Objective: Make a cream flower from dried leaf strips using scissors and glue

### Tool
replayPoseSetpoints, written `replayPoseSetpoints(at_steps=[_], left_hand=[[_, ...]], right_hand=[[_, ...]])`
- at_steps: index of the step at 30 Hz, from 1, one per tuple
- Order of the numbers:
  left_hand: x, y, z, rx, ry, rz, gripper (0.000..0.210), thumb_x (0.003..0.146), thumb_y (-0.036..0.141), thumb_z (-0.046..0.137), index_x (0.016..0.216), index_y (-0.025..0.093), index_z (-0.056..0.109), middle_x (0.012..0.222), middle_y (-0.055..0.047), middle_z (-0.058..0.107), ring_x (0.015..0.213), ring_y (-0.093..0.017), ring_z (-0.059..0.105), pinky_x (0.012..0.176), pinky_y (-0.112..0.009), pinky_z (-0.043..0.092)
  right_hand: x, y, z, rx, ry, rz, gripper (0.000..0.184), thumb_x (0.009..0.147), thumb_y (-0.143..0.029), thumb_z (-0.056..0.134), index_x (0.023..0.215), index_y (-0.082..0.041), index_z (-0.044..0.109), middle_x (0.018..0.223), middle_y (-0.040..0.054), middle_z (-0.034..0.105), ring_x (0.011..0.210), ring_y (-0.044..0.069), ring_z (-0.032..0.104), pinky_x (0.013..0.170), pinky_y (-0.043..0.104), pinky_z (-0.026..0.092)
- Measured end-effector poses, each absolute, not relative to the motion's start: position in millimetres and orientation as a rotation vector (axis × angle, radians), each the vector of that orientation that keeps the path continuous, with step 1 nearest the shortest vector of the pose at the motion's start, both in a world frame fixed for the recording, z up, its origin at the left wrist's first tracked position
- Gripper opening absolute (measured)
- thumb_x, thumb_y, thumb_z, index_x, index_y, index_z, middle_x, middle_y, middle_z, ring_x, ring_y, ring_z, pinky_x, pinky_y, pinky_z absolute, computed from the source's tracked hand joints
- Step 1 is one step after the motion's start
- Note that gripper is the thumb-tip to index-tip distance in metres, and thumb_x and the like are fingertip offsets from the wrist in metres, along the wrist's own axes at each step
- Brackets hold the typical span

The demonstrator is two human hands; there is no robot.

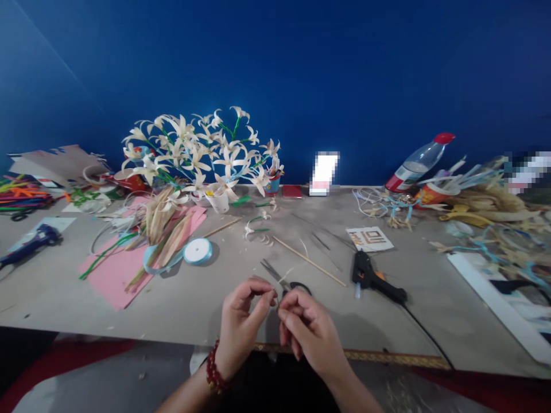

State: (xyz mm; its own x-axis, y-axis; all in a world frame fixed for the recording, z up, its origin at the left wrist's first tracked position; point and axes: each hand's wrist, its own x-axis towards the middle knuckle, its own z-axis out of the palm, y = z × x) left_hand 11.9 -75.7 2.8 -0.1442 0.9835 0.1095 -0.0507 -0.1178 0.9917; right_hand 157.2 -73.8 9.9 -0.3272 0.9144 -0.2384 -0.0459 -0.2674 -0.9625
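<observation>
My left hand (246, 312) and my right hand (313, 334) meet near the table's front edge, both with fingers pinched. Between the fingertips is a thin, pale strip (287, 276), its curved free end rising above them. Its kind and most of its length are hidden by my fingers. Just beyond, a pair of scissors (270, 269) with dark handles lies on the table, partly covered by my hands. A thin wooden stick (309, 261) rests behind the scissors, and small white curled petals (253, 228) lie farther back.
A black glue gun (374, 278) lies to the right, its cord over the front edge. To the left are a ribbon spool (198, 250), dried husks (161, 226) and pink paper (103, 275). White flowers (202, 149) stand in cups behind. A bottle (415, 163) leans at back right.
</observation>
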Motion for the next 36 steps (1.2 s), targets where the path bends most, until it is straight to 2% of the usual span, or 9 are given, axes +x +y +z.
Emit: replayPoseSetpoints(at_steps=[9, 16, 19, 21, 24, 29, 33, 36], left_hand=[[12.9, -75.5, 5.4, 1.042, 1.212, 1.345, 0.009, 0.088, 0.027, 0.067, 0.088, 0.017, 0.068, 0.074, -0.001, 0.070, 0.070, -0.013, 0.064, 0.069, -0.022, 0.051], [13.4, -76.6, 4.3, 0.980, 1.166, 1.358, 0.011, 0.088, 0.029, 0.069, 0.087, 0.018, 0.068, 0.075, 0.000, 0.069, 0.072, -0.012, 0.063, 0.070, -0.020, 0.051], [14.3, -77.4, 4.9, 0.993, 1.148, 1.390, 0.010, 0.088, 0.028, 0.070, 0.088, 0.018, 0.070, 0.079, 0.000, 0.069, 0.074, -0.012, 0.063, 0.072, -0.020, 0.051], [14.9, -77.4, 4.3, 1.005, 1.135, 1.410, 0.009, 0.087, 0.028, 0.071, 0.087, 0.019, 0.071, 0.083, -0.001, 0.069, 0.078, -0.012, 0.063, 0.075, -0.020, 0.051], [16.0, -77.1, 0.9, 0.953, 1.102, 1.414, 0.009, 0.086, 0.028, 0.072, 0.087, 0.019, 0.071, 0.085, 0.000, 0.068, 0.079, -0.011, 0.062, 0.075, -0.019, 0.051], [18.5, -77.4, -6.3, 0.781, 1.044, 1.363, 0.012, 0.087, 0.029, 0.072, 0.088, 0.018, 0.070, 0.082, 0.000, 0.067, 0.072, -0.010, 0.059, 0.068, -0.019, 0.050], [21.1, -78.0, -6.2, 0.765, 1.042, 1.397, 0.012, 0.085, 0.029, 0.074, 0.085, 0.017, 0.070, 0.084, -0.001, 0.065, 0.072, -0.009, 0.058, 0.066, -0.018, 0.050], [22.6, -77.6, -5.0, 0.792, 1.025, 1.403, 0.013, 0.085, 0.029, 0.073, 0.082, 0.017, 0.069, 0.086, -0.001, 0.062, 0.064, -0.007, 0.055, 0.056, -0.017, 0.047]], right_hand=[[158.6, -73.7, 9.4, -1.162, -1.347, 1.578, 0.019, 0.091, -0.035, 0.053, 0.078, -0.021, 0.051, 0.051, -0.0064, 0.055, 0.036, 0.005, 0.037, 0.036, 0.015, 0.028], [160.8, -74.3, 6.8, -1.146, -1.648, 1.161, 0.015, 0.093, -0.026, 0.051, 0.079, -0.021, 0.055, 0.065, -0.0018, 0.056, 0.056, 0.011, 0.054, 0.050, 0.019, 0.041], [162.2, -75.0, 2.9, -1.130, -1.713, 1.094, 0.012, 0.094, -0.024, 0.050, 0.083, -0.021, 0.056, 0.069, -0.0008, 0.059, 0.060, 0.013, 0.058, 0.055, 0.021, 0.045], [162.4, -75.6, 0.2, -1.115, -1.718, 1.092, 0.012, 0.096, -0.025, 0.050, 0.086, -0.021, 0.056, 0.071, -0.0004, 0.061, 0.062, 0.013, 0.059, 0.057, 0.021, 0.046], [161.2, -76.4, -2.4, -1.113, -1.681, 1.141, 0.013, 0.098, -0.028, 0.050, 0.089, -0.022, 0.057, 0.070, -0.0008, 0.061, 0.057, 0.011, 0.057, 0.052, 0.019, 0.044], [156.7, -77.3, -3.3, -1.101, -1.534, 1.302, 0.018, 0.099, -0.035, 0.051, 0.090, -0.021, 0.058, 0.068, -0.0016, 0.060, 0.049, 0.008, 0.050, 0.043, 0.016, 0.038], [153.9, -76.8, -4.5, -1.085, -1.408, 1.425, 0.023, 0.099, -0.041, 0.051, 0.089, -0.020, 0.056, 0.067, -0.0019, 0.060, 0.046, 0.007, 0.048, 0.041, 0.015, 0.039], [154.3, -75.8, -5.2, -1.087, -1.432, 1.390, 0.023, 0.099, -0.040, 0.052, 0.089, -0.020, 0.057, 0.068, -0.0012, 0.062, 0.049, 0.008, 0.051, 0.044, 0.016, 0.042]])
